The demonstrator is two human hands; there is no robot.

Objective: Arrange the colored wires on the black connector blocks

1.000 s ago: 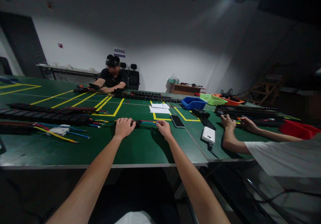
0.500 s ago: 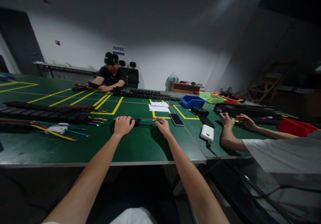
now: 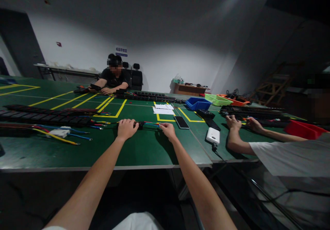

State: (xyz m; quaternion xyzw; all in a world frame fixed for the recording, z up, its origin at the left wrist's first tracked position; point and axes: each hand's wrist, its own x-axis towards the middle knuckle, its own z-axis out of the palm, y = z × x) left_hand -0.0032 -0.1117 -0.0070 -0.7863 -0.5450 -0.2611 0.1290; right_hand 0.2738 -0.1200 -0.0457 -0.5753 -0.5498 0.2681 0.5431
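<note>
On the green table lies a cable bundle (image 3: 149,123) with black wrapping and red, green and blue wires. My left hand (image 3: 126,129) is closed over its black part. At the right end of the wires, my right hand (image 3: 168,131) pinches the coloured wire ends between thumb and fingers. Just beyond my right hand rests a dark phone (image 3: 182,122) with a light edge. White papers (image 3: 163,109) lie farther back. To the left are black cable chains (image 3: 51,120) and loose wires with ring terminals (image 3: 59,137).
A person (image 3: 116,77) sits across the table (image 3: 103,157). At the right, another person's hands (image 3: 234,122) work on dark parts. Blue (image 3: 198,104), green (image 3: 218,100) and red (image 3: 304,130) bins stand on that side, near a white device (image 3: 212,136) with a cable.
The fingers of my right hand have drawn in around the wire ends. My left hand stays in place on the bundle.
</note>
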